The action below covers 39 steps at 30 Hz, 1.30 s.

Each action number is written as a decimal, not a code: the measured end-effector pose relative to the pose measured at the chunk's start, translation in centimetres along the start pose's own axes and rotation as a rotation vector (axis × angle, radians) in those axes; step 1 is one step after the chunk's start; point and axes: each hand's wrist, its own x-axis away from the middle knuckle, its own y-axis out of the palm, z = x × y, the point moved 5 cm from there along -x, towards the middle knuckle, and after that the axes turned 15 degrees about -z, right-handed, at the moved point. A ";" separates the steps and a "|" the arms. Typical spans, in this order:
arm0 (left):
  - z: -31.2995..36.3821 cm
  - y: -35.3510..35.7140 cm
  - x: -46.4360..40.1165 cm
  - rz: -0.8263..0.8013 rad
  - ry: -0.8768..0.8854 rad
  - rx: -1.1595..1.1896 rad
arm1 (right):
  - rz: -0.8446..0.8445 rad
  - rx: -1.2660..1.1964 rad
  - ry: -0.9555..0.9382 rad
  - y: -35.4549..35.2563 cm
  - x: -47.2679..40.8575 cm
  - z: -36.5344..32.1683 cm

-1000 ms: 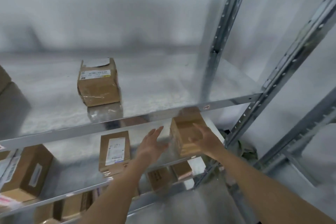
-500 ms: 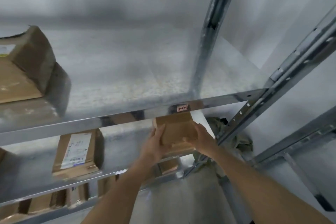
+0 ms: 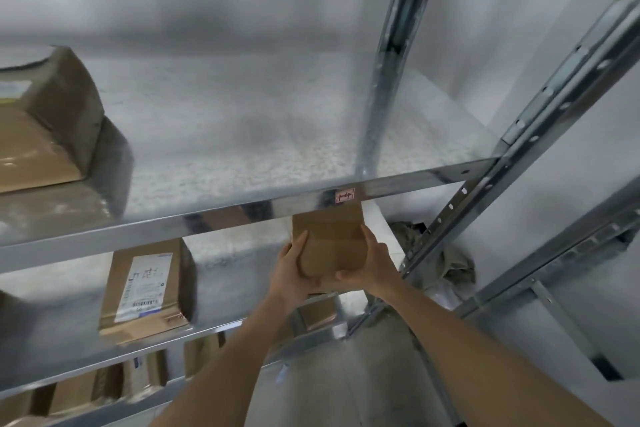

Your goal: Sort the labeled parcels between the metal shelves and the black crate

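1. Now clasped from both sides, where a second ago only the right hand [image 3: 372, 265] touched.
2. Cardboard parcel [image 3: 330, 243] pinched between left hand [image 3: 294, 269] and right, under upper shelf [image 3: 242, 215] edge.

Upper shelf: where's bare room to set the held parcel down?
Upper shelf: bare from the big box at left to the rear post. Middle shelf: a gap between the labeled parcel and the held parcel. Bottom level is crowded.
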 end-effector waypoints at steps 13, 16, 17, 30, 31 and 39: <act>-0.5 -4.6 16.3 0.056 0.048 0.243 | 0.136 -0.328 -0.065 5.9 14.6 -5.4; 0.0 -6.2 21.1 0.082 0.086 0.350 | 0.135 -0.409 -0.126 7.3 19.2 -7.5; 0.2 -6.6 22.5 0.080 0.093 0.380 | 0.128 -0.431 -0.148 7.7 20.6 -8.3; 5.2 -11.7 38.7 0.125 0.216 0.421 | 0.090 -0.545 -0.259 10.8 35.1 -16.4; 5.2 -11.9 39.8 0.150 0.217 0.427 | 0.089 -0.520 -0.260 10.9 35.9 -16.8; 4.0 -13.5 50.6 0.317 0.263 0.426 | 0.014 -0.401 -0.449 14.6 43.5 -19.7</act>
